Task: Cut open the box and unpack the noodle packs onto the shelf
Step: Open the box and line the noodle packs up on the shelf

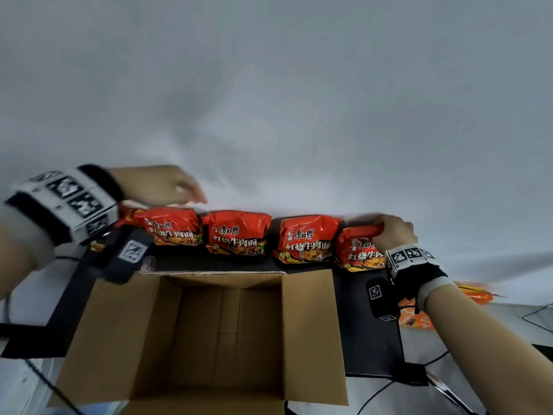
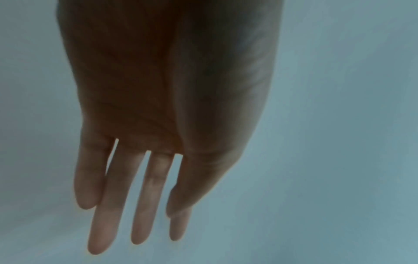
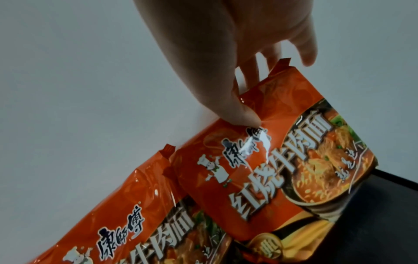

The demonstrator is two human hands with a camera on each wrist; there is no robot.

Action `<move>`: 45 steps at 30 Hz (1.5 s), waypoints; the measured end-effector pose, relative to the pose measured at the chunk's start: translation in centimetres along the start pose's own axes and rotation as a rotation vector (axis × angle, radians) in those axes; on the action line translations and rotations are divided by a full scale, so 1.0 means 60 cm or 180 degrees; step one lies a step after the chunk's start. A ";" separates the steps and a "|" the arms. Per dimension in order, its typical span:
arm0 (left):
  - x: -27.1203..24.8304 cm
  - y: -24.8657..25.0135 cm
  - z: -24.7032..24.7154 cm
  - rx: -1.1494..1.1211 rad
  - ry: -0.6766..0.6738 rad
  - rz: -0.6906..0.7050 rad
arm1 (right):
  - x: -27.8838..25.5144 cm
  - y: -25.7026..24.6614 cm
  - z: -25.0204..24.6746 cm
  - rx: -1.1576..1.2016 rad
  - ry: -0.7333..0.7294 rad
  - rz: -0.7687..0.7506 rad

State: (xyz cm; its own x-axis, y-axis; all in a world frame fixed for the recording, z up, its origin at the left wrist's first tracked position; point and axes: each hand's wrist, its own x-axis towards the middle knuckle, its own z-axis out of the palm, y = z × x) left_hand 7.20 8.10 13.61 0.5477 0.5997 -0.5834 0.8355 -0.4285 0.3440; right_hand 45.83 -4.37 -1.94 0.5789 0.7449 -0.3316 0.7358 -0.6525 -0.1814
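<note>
Several red noodle packs stand in a row on the black shelf top (image 1: pixel 369 339) against the white wall. My right hand (image 1: pixel 395 232) grips the top edge of the rightmost pack (image 1: pixel 357 253); in the right wrist view the thumb (image 3: pixel 242 112) presses the front of this pack (image 3: pixel 282 169) and the fingers reach behind it. My left hand (image 1: pixel 167 184) hovers over the leftmost pack (image 1: pixel 172 226), fingers straight. The left wrist view shows that hand (image 2: pixel 147 178) holding nothing. The cardboard box (image 1: pixel 311 324) stands open in front, and no packs show inside.
A neighbouring pack (image 3: pixel 140 223) touches the held one on its left. Orange packaging (image 1: pixel 419 313) lies right of the shelf top, under my right wrist. Black cables (image 1: pixel 386 387) run across the pale surface at the lower right. The white wall (image 1: pixel 299 115) closes off the back.
</note>
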 end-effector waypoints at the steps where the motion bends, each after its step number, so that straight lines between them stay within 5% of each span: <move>1: 0.020 0.046 -0.009 -0.0114 0.0105 0.0173 | 0.000 0.000 0.001 0.0018 -0.0007 0.0065; 4: 0.085 0.162 -0.008 -0.0277 -0.0027 0.0312 | -0.002 0.002 0.003 0.0202 -0.0061 0.0254; 9: 0.171 0.238 0.052 0.0278 -0.0309 -0.0247 | -0.006 0.013 0.007 0.0462 -0.0019 0.0265; 13: 0.212 0.232 0.096 0.0776 -0.0601 -0.0185 | -0.004 0.023 0.011 0.0562 0.0005 0.0220; 21: 0.256 0.232 0.132 0.1662 -0.0184 -0.0065 | 0.005 0.027 0.017 0.0671 0.0059 0.0263; 45: 0.260 0.203 0.146 0.2213 -0.0207 0.0435 | 0.006 0.045 0.032 0.1333 0.0516 0.0590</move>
State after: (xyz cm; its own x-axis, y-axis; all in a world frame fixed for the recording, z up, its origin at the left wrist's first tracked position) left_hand 25.53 6.34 2.25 0.6237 0.4776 -0.6188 0.5264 -0.8419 -0.1192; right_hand 47.34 -6.15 -4.35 0.7587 0.6011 -0.2510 0.4295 -0.7514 -0.5009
